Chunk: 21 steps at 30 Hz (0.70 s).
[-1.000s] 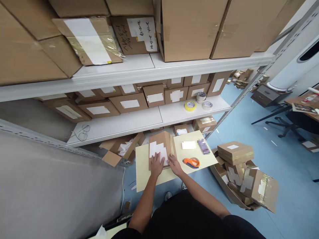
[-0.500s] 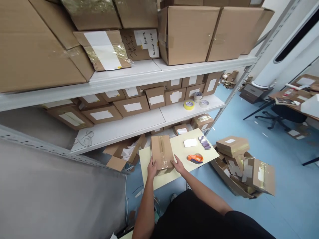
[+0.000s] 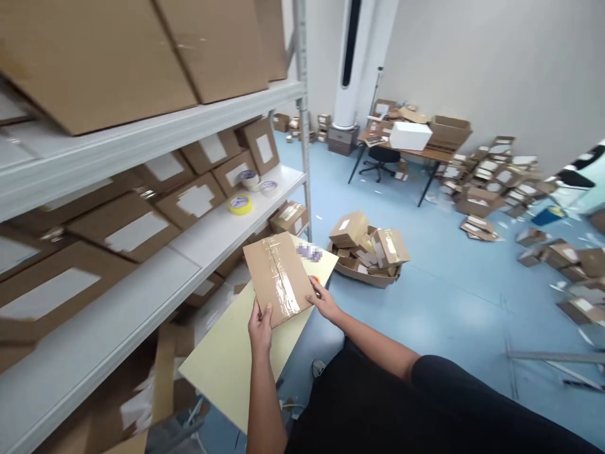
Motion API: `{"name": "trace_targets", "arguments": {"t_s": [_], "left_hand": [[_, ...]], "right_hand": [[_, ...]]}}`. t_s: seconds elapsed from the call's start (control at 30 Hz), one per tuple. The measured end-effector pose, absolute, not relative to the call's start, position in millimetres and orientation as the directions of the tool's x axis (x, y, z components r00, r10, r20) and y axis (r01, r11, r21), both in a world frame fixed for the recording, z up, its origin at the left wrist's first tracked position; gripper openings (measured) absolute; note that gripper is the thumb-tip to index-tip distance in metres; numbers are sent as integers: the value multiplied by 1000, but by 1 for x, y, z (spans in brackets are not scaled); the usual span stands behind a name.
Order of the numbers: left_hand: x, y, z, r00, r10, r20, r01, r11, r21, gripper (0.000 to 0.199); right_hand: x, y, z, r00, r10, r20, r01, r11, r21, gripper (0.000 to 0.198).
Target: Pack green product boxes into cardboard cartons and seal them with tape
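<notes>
A taped cardboard box [image 3: 276, 277] is held between my two hands above the pale yellow tabletop [image 3: 222, 359]. My left hand [image 3: 260, 321] grips its near left corner, thumb on top. At the near right side, my right hand [image 3: 324, 299] closes on the box's edge. Shiny clear tape runs along the middle seam of the top. A bit of an orange tool [image 3: 316, 279] shows behind the box, most of it hidden. Beyond the box on the tabletop lies a blurred-out purple item [image 3: 309, 253].
On the left, a metal shelf [image 3: 184, 255] carries labelled boxes and a yellow tape roll [image 3: 240, 204]. A large carton [image 3: 363, 274] full of boxes stands on the blue floor. Farther back are a desk [image 3: 425, 151] and a heap of boxes [image 3: 491, 176].
My view has swung to the right. Both hands have lifted and turned the box, which now covers most of the orange tool and hides the white card.
</notes>
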<state>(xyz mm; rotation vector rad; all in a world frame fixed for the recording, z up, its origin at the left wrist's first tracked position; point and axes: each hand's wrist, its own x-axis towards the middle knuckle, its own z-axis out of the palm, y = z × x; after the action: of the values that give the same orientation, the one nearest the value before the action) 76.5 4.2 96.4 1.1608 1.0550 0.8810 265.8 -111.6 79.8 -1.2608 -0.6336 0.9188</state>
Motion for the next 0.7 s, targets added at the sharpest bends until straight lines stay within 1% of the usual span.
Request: {"name": "trace_targets", "arguments": {"t_s": [0.1,0.2,0.27,0.37,0.53,0.6,0.7], "left_hand": [[138,0,117,446,885,-131,-6,149,989,72],[204,-13,126,579,809,-98,15,110,994,68],[249,-26,126,658,746,-102,35,105,994,68],[313,-49,117,748,647,-147,83,128,988,69],[405,-79,90,793,565,-228,191,124,974,72],[438,-83,78,810,535,-241,209,120,970,71],[488,-80,66,834,512,-204,166,119,979,72]], "right_hand": [[315,-142,92,664,747,-41,-206,130,-970,77],[367,-176,99,788,613,-54,-191,160,-969,80],[401,-198,99,837,542,-81,-192,152,-969,81],[451,-231,92,874,471,-120,-206,134,-969,83],[525,-275,67,893,396,-216,-258,57,-964,79],[552,-285,54,880,406,-246,-293,58,-954,80],[596,-290,37,863,438,-252,-315,77,-946,87]]}}
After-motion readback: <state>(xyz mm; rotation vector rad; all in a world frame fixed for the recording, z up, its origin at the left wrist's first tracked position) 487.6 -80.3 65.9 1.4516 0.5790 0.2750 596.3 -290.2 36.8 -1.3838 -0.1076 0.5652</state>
